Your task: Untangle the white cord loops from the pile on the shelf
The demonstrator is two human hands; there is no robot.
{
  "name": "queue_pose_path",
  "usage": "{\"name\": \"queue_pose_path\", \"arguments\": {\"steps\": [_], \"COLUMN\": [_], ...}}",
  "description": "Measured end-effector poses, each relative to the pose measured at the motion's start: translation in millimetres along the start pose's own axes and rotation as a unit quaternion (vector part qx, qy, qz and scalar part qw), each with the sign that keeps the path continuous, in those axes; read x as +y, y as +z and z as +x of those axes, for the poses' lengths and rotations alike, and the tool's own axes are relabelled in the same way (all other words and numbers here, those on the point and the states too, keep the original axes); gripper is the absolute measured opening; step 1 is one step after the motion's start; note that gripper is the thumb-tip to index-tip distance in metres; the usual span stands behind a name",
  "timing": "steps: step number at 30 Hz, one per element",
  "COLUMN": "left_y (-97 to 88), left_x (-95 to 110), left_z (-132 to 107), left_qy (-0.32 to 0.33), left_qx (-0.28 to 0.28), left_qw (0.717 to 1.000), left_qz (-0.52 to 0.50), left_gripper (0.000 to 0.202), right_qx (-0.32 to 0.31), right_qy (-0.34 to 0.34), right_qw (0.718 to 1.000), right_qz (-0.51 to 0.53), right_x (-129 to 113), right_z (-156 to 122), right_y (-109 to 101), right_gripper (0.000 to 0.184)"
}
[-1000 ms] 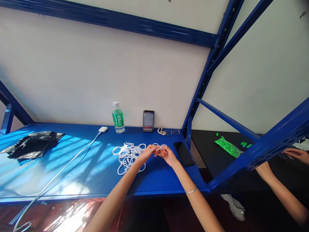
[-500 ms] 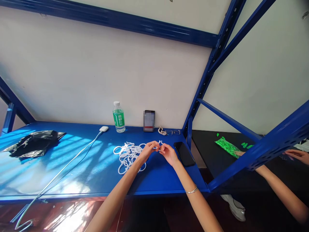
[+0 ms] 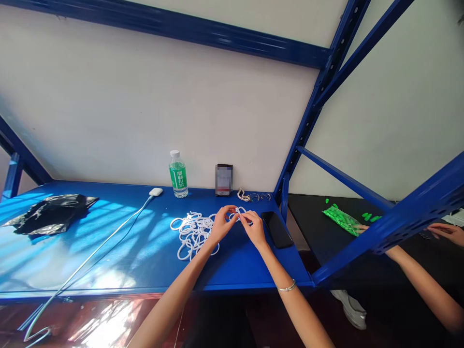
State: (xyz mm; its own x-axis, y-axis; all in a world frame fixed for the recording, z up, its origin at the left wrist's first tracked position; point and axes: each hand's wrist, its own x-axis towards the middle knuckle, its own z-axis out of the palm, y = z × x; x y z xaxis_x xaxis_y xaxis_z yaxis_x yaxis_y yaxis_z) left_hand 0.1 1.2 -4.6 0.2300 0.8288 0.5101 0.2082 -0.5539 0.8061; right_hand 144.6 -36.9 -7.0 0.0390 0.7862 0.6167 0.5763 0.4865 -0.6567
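Observation:
A loose heap of white cord [image 3: 192, 229] lies on the blue shelf [image 3: 108, 241]. My left hand [image 3: 222, 224] and my right hand [image 3: 253, 226] meet just right of the heap, fingertips together, pinching a short end of the white cord between them. A thin bracelet sits on my right wrist. The pinched part is small and partly hidden by my fingers.
A black phone [image 3: 277, 230] lies right of my hands. At the back stand a green-labelled bottle [image 3: 178, 174], a small dark box [image 3: 224, 180] and glasses [image 3: 259, 196]. A white charger with cable [image 3: 155, 192] and black bag [image 3: 47, 212] lie left. Another person's hands [image 3: 444, 231] work beside green pieces [image 3: 340, 220].
Both my hands have moved slightly farther back on the shelf, still pinching the cord end together. The other person's forearm has shifted a little.

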Motion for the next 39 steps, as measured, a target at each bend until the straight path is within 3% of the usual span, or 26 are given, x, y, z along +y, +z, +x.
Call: {"name": "queue_pose_path", "arguments": {"steps": [4,9,13,18,30,39], "left_y": [-2.0,-3.8,-4.5,-5.2,-3.7,-4.0], "left_x": [0.8,2.6,3.1,6.1,2.4,0.7], "left_z": [1.3,1.5,1.4,0.9,0.7,0.5], "left_qy": [0.033,0.049,0.052,0.07,0.052,0.044], "left_qx": [0.014,0.009,0.006,-0.012,-0.021,-0.03], "left_qw": [0.998,0.997,0.997,0.995,0.995,0.994], "left_qz": [0.043,0.063,0.06,0.074,0.081,0.091], "left_gripper": [0.014,0.013,0.012,0.013,0.014,0.016], "right_qx": [-0.004,0.008,0.025,-0.022,-0.02,-0.021], "right_qy": [-0.033,-0.012,0.009,0.029,0.036,0.042], "right_qw": [0.999,1.0,1.0,0.999,0.999,0.998], "right_qz": [-0.039,-0.022,-0.004,0.029,0.035,0.029], "right_x": [0.4,-1.9,-2.9,3.4,3.2,4.7], "right_z": [-0.6,-1.4,-1.8,-2.3,-0.6,-1.1], "right_y": [1.1,0.1,-0.8,2.3,2.0,2.0], "right_gripper": [0.024,0.017,0.036,0.046,0.035,0.037]}}
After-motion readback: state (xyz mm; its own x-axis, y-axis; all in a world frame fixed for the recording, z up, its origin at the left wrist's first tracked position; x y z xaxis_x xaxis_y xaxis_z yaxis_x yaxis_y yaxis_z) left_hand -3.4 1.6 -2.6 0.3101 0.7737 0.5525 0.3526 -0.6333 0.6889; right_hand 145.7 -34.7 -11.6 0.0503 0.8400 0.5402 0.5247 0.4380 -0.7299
